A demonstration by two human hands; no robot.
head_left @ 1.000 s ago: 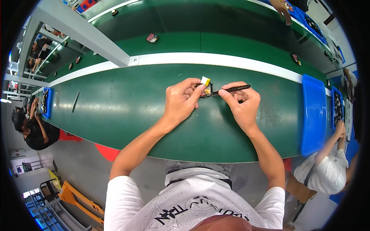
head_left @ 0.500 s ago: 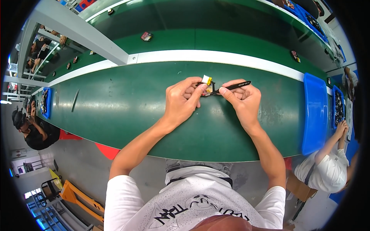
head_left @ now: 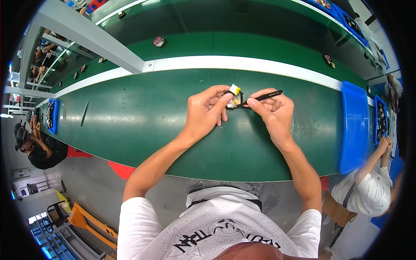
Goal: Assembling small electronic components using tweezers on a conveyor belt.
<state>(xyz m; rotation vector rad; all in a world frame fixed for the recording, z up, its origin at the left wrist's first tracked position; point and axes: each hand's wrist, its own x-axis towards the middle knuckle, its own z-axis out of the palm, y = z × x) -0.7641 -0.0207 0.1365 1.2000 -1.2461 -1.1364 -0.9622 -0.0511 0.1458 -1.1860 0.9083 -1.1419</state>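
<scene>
Over the green worktable [head_left: 143, 117], my left hand [head_left: 208, 108] pinches a small electronic assembly in a black frame [head_left: 234, 103]. A small silver-white pouch with yellow tape [head_left: 235, 89], which looks like a battery cell, sticks up at the assembly's far edge beside my left thumb. Black tweezers [head_left: 269, 95] are gripped in my right hand [head_left: 274, 108], held at a slant between thumb and fingers. Their tips reach the right side of the black frame; the exact contact is too small to make out. My left fingers partly hide the assembly.
A blue tray [head_left: 354, 130] stands at the table's right end. Another pair of tweezers [head_left: 84, 112] lies on the left. Beyond the white rail [head_left: 242, 63], a green belt carries small assemblies [head_left: 159, 41]. A grey post [head_left: 95, 37] rises far left. Co-workers sit at both sides.
My left hand has tilted the assembly slightly, so more of its pale inside shows. The right hand and tweezers have barely moved. Assemblies on the belt have shifted a little left.
</scene>
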